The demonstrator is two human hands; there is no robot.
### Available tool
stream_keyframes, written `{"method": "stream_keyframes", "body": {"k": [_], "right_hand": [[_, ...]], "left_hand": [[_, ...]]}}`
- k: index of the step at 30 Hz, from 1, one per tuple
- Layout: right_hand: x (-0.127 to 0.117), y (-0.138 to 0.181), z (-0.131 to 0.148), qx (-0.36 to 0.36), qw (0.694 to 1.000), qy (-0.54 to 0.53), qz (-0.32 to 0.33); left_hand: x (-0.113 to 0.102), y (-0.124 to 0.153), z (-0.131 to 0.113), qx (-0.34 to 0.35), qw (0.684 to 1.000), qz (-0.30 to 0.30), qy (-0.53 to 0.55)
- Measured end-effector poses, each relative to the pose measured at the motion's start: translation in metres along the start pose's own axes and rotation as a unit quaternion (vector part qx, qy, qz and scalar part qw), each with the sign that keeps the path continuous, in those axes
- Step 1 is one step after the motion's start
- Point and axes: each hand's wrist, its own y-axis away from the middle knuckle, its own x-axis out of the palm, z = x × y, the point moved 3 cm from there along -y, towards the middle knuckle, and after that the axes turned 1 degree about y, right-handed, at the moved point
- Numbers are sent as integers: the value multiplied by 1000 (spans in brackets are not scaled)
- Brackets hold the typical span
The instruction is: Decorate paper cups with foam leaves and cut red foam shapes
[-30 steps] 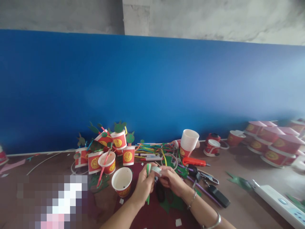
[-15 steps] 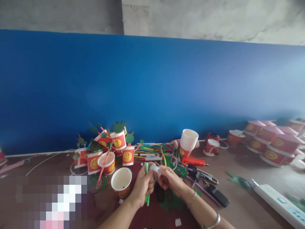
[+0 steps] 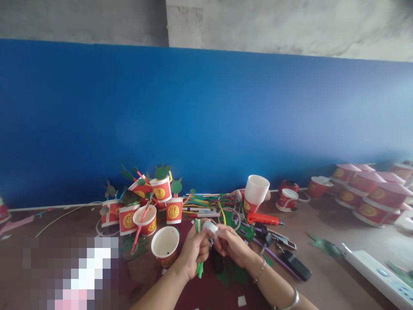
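Blue panelling [image 3: 206, 120] backs the brown surface [image 3: 329, 284]. Red paper cups [image 3: 174, 211] with green cutouts [image 3: 161, 172] crowd the far left; an open cup [image 3: 165, 242] stands just left of my left hand [image 3: 195, 252], and an orange-handled tool [image 3: 263, 218] and black fob [image 3: 294, 265] lie to the right. Both arms [image 3: 167, 284] angle inward from the near side, hands almost meeting. My left fingers curl tightly around green straws [image 3: 200, 270], thumb against the clear tape roll [image 3: 211, 229]; my right hand [image 3: 234, 243] grips its right side with bent fingers.
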Motion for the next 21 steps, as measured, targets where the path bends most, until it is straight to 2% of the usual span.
{"method": "stream_keyframes", "body": {"k": [21], "right_hand": [[1,0,-1,-3,1000,1,-12]], "left_hand": [[-1,-1,1,-3,1000,-8,-1]]}}
